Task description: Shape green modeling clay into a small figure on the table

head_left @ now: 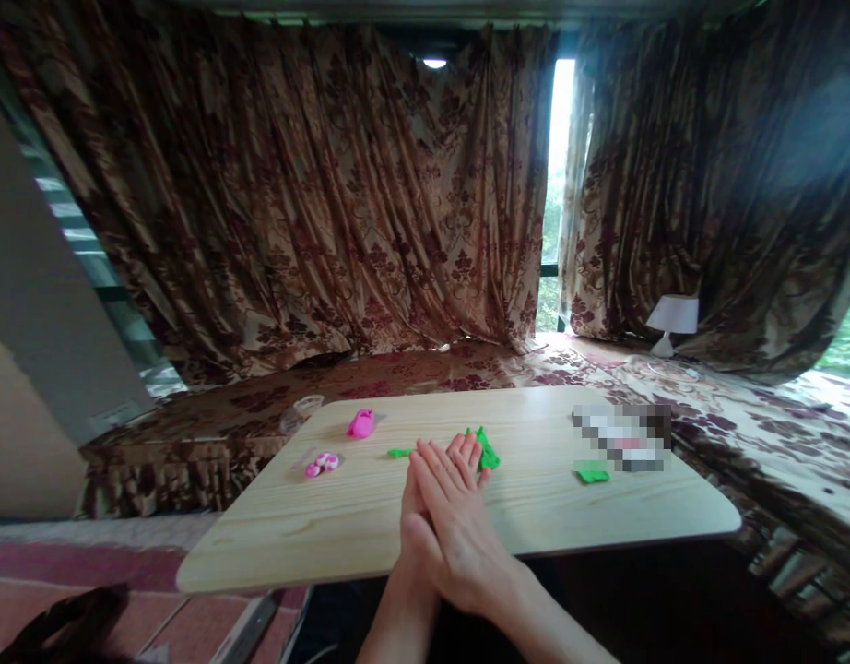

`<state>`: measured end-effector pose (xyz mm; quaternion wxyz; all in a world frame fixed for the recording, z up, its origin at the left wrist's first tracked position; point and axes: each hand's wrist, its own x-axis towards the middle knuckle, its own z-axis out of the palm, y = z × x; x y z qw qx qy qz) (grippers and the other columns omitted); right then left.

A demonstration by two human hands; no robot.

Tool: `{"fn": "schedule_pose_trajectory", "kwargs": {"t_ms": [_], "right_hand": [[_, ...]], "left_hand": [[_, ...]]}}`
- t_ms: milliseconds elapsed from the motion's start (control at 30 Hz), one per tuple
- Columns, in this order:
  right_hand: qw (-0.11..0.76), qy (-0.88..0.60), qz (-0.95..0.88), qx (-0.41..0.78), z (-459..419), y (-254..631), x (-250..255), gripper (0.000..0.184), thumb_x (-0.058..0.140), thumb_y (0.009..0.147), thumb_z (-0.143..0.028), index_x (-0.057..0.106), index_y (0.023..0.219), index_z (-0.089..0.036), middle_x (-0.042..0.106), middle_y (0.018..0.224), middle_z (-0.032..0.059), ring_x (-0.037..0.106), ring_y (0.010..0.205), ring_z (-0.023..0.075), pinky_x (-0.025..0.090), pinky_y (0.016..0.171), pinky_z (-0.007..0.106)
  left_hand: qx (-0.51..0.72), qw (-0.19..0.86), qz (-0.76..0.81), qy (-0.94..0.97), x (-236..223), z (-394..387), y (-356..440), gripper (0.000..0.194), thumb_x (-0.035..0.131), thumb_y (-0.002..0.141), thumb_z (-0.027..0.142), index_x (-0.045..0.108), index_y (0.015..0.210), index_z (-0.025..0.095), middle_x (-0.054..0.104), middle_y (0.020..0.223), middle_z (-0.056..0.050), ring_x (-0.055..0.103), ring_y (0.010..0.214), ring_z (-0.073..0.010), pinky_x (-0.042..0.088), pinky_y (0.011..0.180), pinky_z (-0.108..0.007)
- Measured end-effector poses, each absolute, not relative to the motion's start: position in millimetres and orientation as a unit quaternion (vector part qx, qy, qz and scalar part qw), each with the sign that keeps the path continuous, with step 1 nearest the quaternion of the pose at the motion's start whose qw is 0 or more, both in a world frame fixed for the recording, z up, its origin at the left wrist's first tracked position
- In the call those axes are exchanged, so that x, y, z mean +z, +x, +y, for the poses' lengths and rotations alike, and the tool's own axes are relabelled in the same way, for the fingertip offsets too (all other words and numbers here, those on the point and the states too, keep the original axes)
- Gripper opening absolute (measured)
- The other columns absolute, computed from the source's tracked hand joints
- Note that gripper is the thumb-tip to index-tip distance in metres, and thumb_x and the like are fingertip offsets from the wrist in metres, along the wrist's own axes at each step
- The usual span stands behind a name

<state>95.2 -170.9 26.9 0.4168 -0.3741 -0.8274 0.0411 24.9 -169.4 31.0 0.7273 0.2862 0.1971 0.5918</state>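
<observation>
"Bare forearms (556, 618) are filling the foreground, ending at the right hand (466, 530), which is lying across the left hand (412, 512), palm to palm."

"How are the fingers standing?"

"Right ones are stretching out straight and close together; left ones are showing only past the right hand's edge, looking extended too. I can't tell whether anything is sitting between the palms."

"Which step are we seeing, then?"

"I'm judging it as a pressing or rolling step. Any next move is calling for the palms parting first, since the right hand is covering the left."

"And the green stuff?"

"Taking the hands as the dial's centre, a crumpled green clay-like lump (489, 452) is lying at one o'clock, a thin green strip (398, 453) at ten, a flat green piece (594, 477) near three, all on the wooden table (536, 516)."

"What else is around?"

"At ten, farther out, a pink clay-like lump (361, 423) is resting; pink-and-white pieces (322, 464) are sitting between nine and ten."

"Anything in the way?"

"Only the hands, which are partly hiding the crumpled lump. A pixelated item (625, 441) is lying at two, well apart from them."
</observation>
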Motion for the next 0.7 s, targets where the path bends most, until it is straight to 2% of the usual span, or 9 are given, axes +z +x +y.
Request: {"fn": "schedule_pose_trajectory", "kwargs": {"t_ms": [133, 200, 300, 367, 467, 533, 633, 700], "right_hand": [[0.43, -0.473, -0.768, 0.047, -160, 94, 26, 0.056, 0.035, 0.089, -0.032, 0.027, 0.139, -0.009, 0.022, 0.145, 0.0138, 0.015, 0.135, 0.0276, 0.016, 0.107, 0.053], [0.414, -0.443, -0.794, 0.043, -166, 92, 20, 0.058, 0.038, 0.088, -0.035, 0.026, 0.139, -0.011, 0.019, 0.147, 0.0119, 0.011, 0.136, 0.0272, 0.014, 0.108, 0.052], [0.39, -0.361, -0.846, 0.053, -177, 84, 19, 0.062, 0.043, 0.085, -0.039, 0.024, 0.141, -0.018, 0.017, 0.148, 0.0063, 0.012, 0.136, 0.0248, 0.012, 0.111, 0.048], [0.417, -0.401, -0.813, 0.058, -175, 81, 23, 0.06, 0.042, 0.086, -0.039, 0.026, 0.14, -0.019, 0.018, 0.147, 0.0068, 0.013, 0.136, 0.0254, 0.011, 0.11, 0.05], [0.437, -0.472, -0.762, 0.07, -172, 83, 24, 0.057, 0.034, 0.089, -0.036, 0.025, 0.14, -0.01, 0.017, 0.147, 0.0134, 0.012, 0.136, 0.0267, 0.014, 0.108, 0.052], [0.421, -0.428, -0.797, 0.059, -178, 83, 20, 0.06, 0.038, 0.088, -0.037, 0.025, 0.14, -0.01, 0.016, 0.147, 0.0122, 0.01, 0.136, 0.0266, 0.012, 0.11, 0.05], [0.383, -0.337, -0.859, 0.049, -188, 80, 15, 0.069, 0.045, 0.084, -0.039, 0.018, 0.142, -0.013, 0.014, 0.148, 0.009, 0.011, 0.136, 0.0264, 0.01, 0.111, 0.047], [0.4, -0.388, -0.829, 0.048, -189, 80, 17, 0.063, 0.04, 0.086, -0.036, 0.02, 0.141, -0.014, 0.017, 0.148, 0.0083, 0.012, 0.136, 0.025, 0.008, 0.11, 0.048]], "left_hand": [[0.549, 0.771, 0.133, 0.295, 26, -164, 15, 0.059, 0.031, 0.082, 0.058, 0.05, 0.125, 0.022, 0.046, 0.133, -0.009, 0.03, 0.131, -0.0235, 0.026, 0.105, -0.04], [0.569, 0.762, 0.115, 0.287, 25, -160, 10, 0.06, 0.029, 0.083, 0.057, 0.048, 0.127, 0.021, 0.044, 0.135, -0.009, 0.029, 0.131, -0.0221, 0.024, 0.105, -0.039], [0.623, 0.722, 0.129, 0.273, 24, -157, 12, 0.056, 0.032, 0.08, 0.059, 0.048, 0.126, 0.03, 0.044, 0.136, -0.002, 0.026, 0.132, -0.0189, 0.023, 0.106, -0.036], [0.626, 0.717, 0.139, 0.272, 23, -159, 16, 0.053, 0.036, 0.079, 0.059, 0.049, 0.124, 0.034, 0.044, 0.136, 0.001, 0.026, 0.132, -0.0185, 0.023, 0.106, -0.034], [0.59, 0.745, 0.142, 0.276, 21, -165, 16, 0.057, 0.034, 0.08, 0.058, 0.051, 0.124, 0.025, 0.044, 0.136, -0.005, 0.027, 0.132, -0.0226, 0.023, 0.106, -0.038], [0.591, 0.75, 0.123, 0.269, 22, -165, 11, 0.061, 0.031, 0.081, 0.058, 0.049, 0.126, 0.02, 0.041, 0.138, -0.007, 0.026, 0.132, -0.0226, 0.022, 0.107, -0.038], [0.623, 0.736, 0.081, 0.253, 20, -164, 4, 0.061, 0.028, 0.082, 0.058, 0.046, 0.128, 0.023, 0.037, 0.141, -0.004, 0.022, 0.134, -0.0201, 0.017, 0.109, -0.038], [0.608, 0.751, 0.064, 0.25, 17, -164, 4, 0.059, 0.027, 0.083, 0.057, 0.045, 0.129, 0.025, 0.035, 0.142, -0.002, 0.018, 0.135, -0.0207, 0.013, 0.11, -0.04]]}}
